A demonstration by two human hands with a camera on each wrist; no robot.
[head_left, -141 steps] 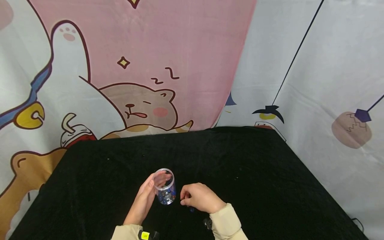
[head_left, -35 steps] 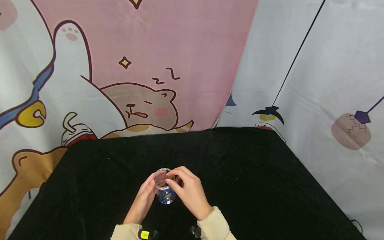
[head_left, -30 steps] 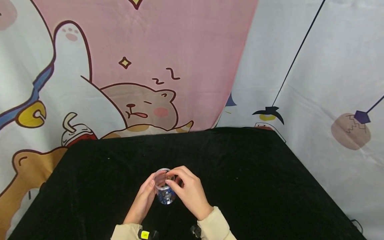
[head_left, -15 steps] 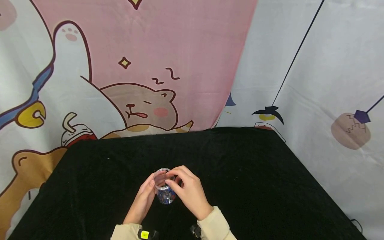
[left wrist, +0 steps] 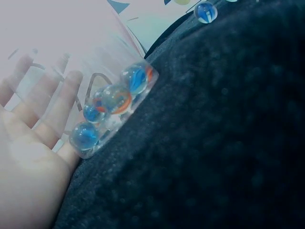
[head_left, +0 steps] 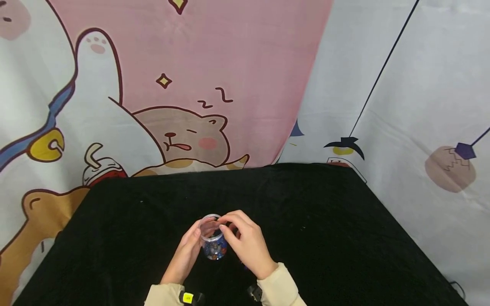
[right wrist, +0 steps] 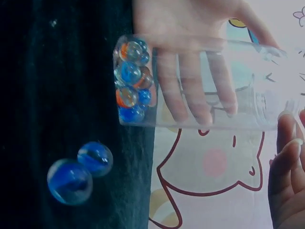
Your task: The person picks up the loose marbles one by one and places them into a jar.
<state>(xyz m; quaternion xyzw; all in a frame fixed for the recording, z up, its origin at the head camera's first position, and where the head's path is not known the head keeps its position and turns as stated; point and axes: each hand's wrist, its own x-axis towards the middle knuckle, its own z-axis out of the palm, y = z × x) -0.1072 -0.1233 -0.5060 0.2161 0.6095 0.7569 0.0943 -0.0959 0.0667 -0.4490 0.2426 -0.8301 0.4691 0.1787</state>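
My left hand (head_left: 187, 253) holds a clear plastic jar (head_left: 209, 231) upright on the black cloth, its fingers round the far side and its thumb at the front. Glass marbles (right wrist: 127, 98) with blue and orange swirls lie at the bottom of the jar. My right hand (head_left: 249, 244) is at the jar's mouth, thumb and index finger bent and close together by the rim. No marble shows between those fingertips. Two loose blue marbles (right wrist: 70, 182) lie on the cloth near the jar; one blue marble (left wrist: 206, 12) appears in the left wrist view.
The black cloth (head_left: 325, 238) covers the table around the hands. Behind it hangs a printed curtain (head_left: 249, 76) with cartoon animals. A small dark cable (head_left: 458, 287) shows at the lower right edge.
My right hand has risen from the cloth to the jar's mouth. The orange marble at its fingertips about a second ago no longer shows there. My left hand has kept hold of the jar.
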